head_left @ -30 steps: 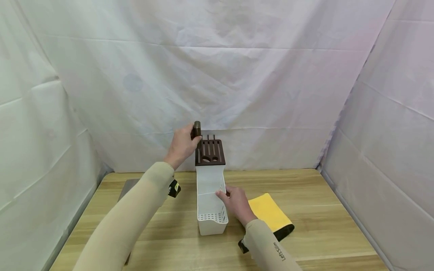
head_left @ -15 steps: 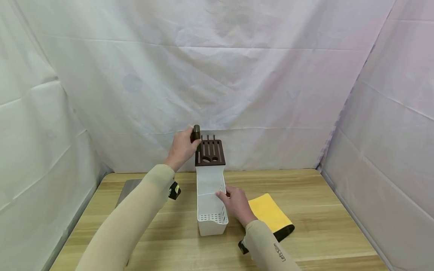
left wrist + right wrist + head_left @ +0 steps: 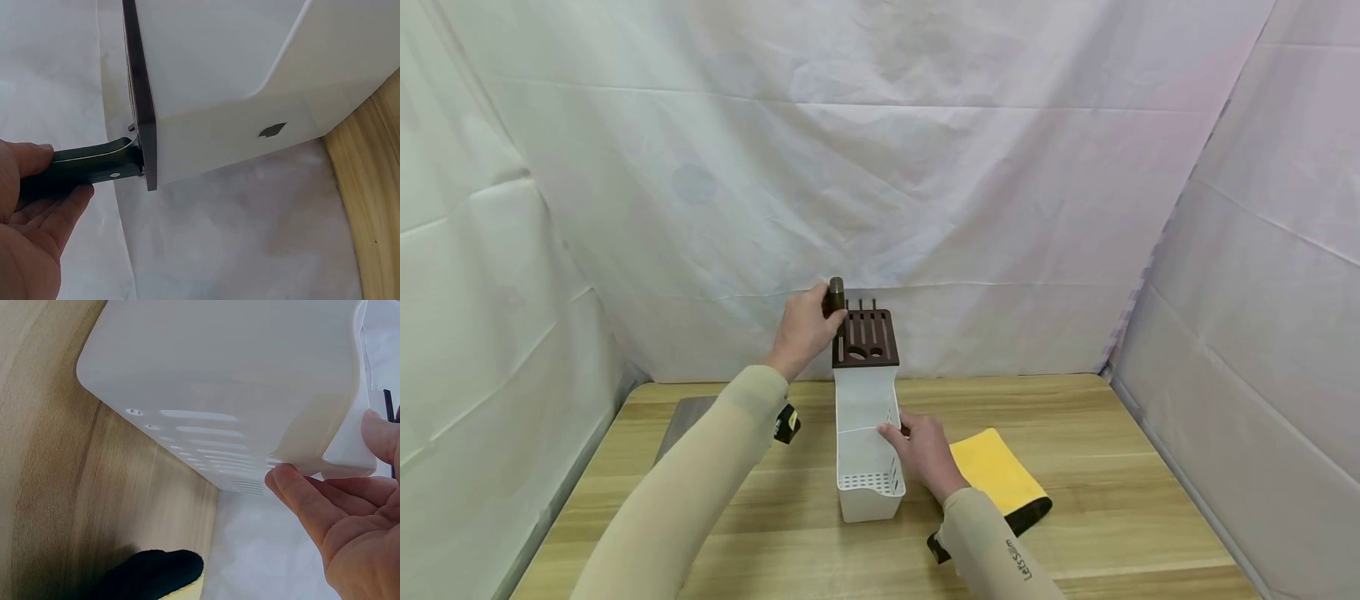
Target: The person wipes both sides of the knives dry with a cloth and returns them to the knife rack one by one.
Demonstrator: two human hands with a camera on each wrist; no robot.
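Gripping a dark-green-handled knife (image 3: 94,165) with the left hand (image 3: 802,327) — looks nearly fully sunk into the brown slotted top (image 3: 868,337) of a white plastic holder (image 3: 860,400), just not released; right hand (image 3: 927,454) pinches its side.

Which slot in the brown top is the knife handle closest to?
The far-left slot of the brown top in the head view: the knife handle in the left hand stands right at it. The other slots lie further right.

Rack (image 3: 219,362) – v. glossy, smooth plastic; table (image 3: 782,525) – smooth, wood-grain surf.
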